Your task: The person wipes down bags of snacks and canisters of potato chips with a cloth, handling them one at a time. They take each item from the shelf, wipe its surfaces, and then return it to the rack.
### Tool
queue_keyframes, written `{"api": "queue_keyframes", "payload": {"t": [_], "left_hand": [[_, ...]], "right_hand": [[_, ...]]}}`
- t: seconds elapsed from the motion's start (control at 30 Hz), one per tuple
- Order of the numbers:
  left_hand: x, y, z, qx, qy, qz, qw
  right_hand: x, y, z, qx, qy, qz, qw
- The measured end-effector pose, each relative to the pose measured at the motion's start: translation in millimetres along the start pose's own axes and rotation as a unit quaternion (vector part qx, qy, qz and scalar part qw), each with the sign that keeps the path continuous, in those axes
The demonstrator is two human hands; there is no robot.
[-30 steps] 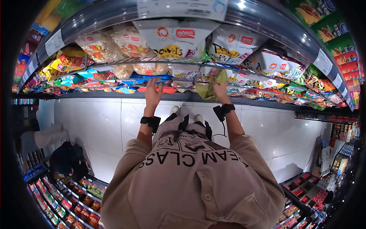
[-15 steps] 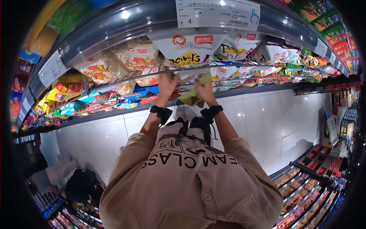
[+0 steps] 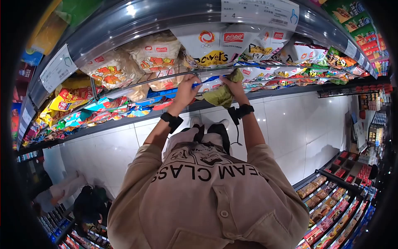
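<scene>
My left hand (image 3: pixel 186 90) is at the front rail of the snack shelf. Its thumb and fingers are closed on a thin blue strip (image 3: pixel 212 78), whose exact kind I cannot make out. Beside it on the right, my right hand (image 3: pixel 236 88) grips a green cloth (image 3: pixel 219 96), which hangs down in folds between the hands and also shows above the fingers. Just beyond the hands, a white snack bag (image 3: pixel 212 45) marked "Powers" stands behind the clear shelf front (image 3: pixel 137 85).
Clear bags of pale puffed snacks (image 3: pixel 155 54) stand left of the white bag. A price label (image 3: pixel 261 12) hangs on the upper shelf edge. Lower shelves hold colourful packets (image 3: pixel 76 97). Pale floor tiles (image 3: pixel 286 124) lie below; another person (image 3: pixel 89 205) is at the lower left.
The blue strip now shows at my left fingers. My right hand and the cloth sit slightly further right. The view has shifted a little, moving the price label right.
</scene>
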State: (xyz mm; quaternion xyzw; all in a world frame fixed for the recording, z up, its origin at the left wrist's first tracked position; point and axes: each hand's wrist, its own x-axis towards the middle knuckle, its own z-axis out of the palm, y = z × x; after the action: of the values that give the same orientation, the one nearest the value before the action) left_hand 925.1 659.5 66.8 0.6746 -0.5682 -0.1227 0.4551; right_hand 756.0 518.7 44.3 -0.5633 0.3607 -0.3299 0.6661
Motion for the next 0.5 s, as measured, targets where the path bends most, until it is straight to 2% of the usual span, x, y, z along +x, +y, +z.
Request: {"api": "queue_keyframes", "payload": {"t": [0.03, 0.1, 0.13, 0.3, 0.4, 0.43, 0.5], "left_hand": [[-8, 3, 2, 0.001, 0.000, -0.002, 1.000], [-18, 11, 7, -0.044, 0.036, -0.013, 0.998], [-22, 16, 7, -0.050, 0.049, -0.004, 0.998], [-32, 60, -2, -0.093, 0.084, 0.028, 0.992], [-38, 81, -11, -0.057, 0.113, 0.107, 0.986], [-38, 82, -14, -0.057, 0.113, 0.108, 0.986], [-40, 85, -21, -0.045, 0.141, 0.174, 0.974]], "right_hand": [[-2, 1, -4, 0.001, -0.002, 0.002, 1.000], [-9, 0, -9, 0.015, 0.008, 0.089, 0.996], [-13, -1, -7, 0.008, 0.045, 0.067, 0.997], [-47, -36, 1, 0.089, 0.081, 0.039, 0.992], [-71, -50, -2, 0.123, 0.110, 0.096, 0.982], [-79, -46, -6, 0.131, 0.102, 0.113, 0.980], [-97, -49, -10, 0.162, 0.103, 0.180, 0.965]]}}
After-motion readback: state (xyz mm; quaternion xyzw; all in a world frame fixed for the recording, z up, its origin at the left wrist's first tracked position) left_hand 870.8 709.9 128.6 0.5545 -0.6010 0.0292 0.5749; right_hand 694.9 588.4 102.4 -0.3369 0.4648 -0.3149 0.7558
